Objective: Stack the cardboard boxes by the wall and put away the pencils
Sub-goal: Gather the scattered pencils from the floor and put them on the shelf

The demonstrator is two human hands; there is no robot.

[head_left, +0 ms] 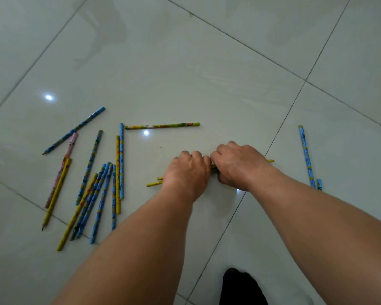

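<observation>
no words or numbers can be read; the pencils [162,126] on the floor [185,62] show only blurred prints.

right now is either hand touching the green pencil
No, the green pencil lies on the floor, apart from the left hand and right hand, which both grip yellow pencils nearer the camera.

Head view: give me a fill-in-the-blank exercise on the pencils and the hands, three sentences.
The left hand and right hand together grip a bundle of pencils whose protruding ends are coloured ____.
The scattered pile of pencils lies on the person's ____ side.
The floor is covered in large ____.
Missing words: yellow; left; tiles.
</observation>
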